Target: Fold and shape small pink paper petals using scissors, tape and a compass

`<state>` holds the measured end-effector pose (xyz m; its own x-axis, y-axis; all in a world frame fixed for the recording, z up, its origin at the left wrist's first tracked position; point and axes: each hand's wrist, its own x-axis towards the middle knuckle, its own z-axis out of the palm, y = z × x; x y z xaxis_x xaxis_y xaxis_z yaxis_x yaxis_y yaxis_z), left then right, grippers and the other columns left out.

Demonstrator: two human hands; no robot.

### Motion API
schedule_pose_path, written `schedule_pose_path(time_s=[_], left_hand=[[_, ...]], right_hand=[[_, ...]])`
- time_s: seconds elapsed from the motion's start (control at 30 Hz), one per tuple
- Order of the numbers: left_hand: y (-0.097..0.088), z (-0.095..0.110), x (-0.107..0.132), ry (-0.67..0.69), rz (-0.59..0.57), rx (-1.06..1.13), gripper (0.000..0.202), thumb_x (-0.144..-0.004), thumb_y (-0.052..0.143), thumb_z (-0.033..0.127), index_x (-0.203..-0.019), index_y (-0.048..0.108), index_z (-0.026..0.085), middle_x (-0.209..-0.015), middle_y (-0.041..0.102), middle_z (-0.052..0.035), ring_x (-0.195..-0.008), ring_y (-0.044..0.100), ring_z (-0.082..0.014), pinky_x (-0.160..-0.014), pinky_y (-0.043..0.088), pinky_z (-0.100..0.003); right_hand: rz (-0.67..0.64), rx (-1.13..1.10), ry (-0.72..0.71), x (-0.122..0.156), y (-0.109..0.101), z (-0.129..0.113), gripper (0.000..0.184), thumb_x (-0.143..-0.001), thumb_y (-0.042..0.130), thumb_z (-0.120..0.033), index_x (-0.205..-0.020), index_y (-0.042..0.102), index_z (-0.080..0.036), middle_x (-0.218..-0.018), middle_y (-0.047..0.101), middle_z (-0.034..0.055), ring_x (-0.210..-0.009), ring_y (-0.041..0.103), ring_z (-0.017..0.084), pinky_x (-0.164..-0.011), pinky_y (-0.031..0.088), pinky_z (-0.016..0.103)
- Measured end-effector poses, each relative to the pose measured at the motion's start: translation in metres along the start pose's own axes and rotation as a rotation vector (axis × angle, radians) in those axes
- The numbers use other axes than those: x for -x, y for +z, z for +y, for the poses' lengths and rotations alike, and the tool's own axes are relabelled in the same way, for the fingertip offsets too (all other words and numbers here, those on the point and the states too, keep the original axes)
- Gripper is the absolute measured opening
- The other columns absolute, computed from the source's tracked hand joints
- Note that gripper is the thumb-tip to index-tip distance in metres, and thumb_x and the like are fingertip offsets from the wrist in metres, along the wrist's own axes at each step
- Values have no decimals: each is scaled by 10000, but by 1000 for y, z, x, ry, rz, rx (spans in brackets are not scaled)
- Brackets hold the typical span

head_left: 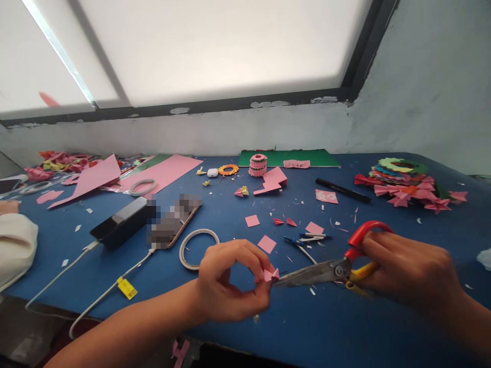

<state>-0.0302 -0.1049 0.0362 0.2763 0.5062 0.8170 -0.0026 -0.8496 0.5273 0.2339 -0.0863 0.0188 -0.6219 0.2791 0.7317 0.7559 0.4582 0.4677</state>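
Between thumb and fingertips, my left hand [232, 281] pinches a small folded piece of pink paper [271, 275]. My right hand [412, 271] grips the scissors [326, 273] by their red and yellow handles. The blades point left and their tips meet the edge of the folded paper; they look closed or nearly so. Just beyond the hands lie pink paper squares [267, 244], two small red folded pieces [285, 222] and a blue-and-white drawing compass [307, 239]. A roll of double-sided tape [192, 249] rests beside my left hand.
A phone [174, 222] and a black box-shaped device [120, 222], both cabled, sit left. A stack of paper wreaths [402, 184] stands far right, a black pen [343, 190] nearer. Pink sheets [161, 176], a green board [326, 158] and a pink paper ring stack [258, 166] lie behind.
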Motion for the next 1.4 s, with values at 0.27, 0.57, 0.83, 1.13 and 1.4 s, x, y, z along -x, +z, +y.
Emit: schedule_pose_path(time_s=[0.27,0.57,0.83,1.13,1.4], left_hand=[[3,0,3,-90,53,27,202,-622,603,-26,-714,595,154,-659,673,-35,-570,649,-148,-491,525,-239],[4,0,3,-147,35,45,176,-611,628,-19,-683,606,140,-649,693,-50,-576,672,-158,-492,555,-227],[5,2,3,-168,21,68,178,-620,655,-7,-696,619,150,-670,732,-63,-602,707,-182,-505,583,-226],[5,2,3,-163,-30,129,223,-620,625,-43,-730,636,150,-751,759,-87,-628,723,-198,-572,605,-258],[4,2,3,-166,-46,133,226,-616,639,-50,-732,647,144,-772,760,-107,-644,725,-214,-576,610,-277]], right_hand=[[13,94,11,-1,-2,2,304,-789,435,-340,-537,522,-194,-418,453,-24,-340,453,113,-363,282,223],[53,118,11,0,-3,6,319,-816,458,-335,-543,525,-184,-417,467,-18,-345,414,107,-363,259,222],[36,125,7,4,-3,10,361,-830,474,-416,-560,549,-188,-446,515,3,-400,448,129,-386,274,239],[27,110,20,10,-5,14,337,-852,473,-408,-611,554,-186,-486,540,12,-442,460,143,-419,279,255],[44,110,10,6,-6,13,373,-866,465,-408,-594,583,-181,-475,542,17,-432,453,135,-420,286,259]])
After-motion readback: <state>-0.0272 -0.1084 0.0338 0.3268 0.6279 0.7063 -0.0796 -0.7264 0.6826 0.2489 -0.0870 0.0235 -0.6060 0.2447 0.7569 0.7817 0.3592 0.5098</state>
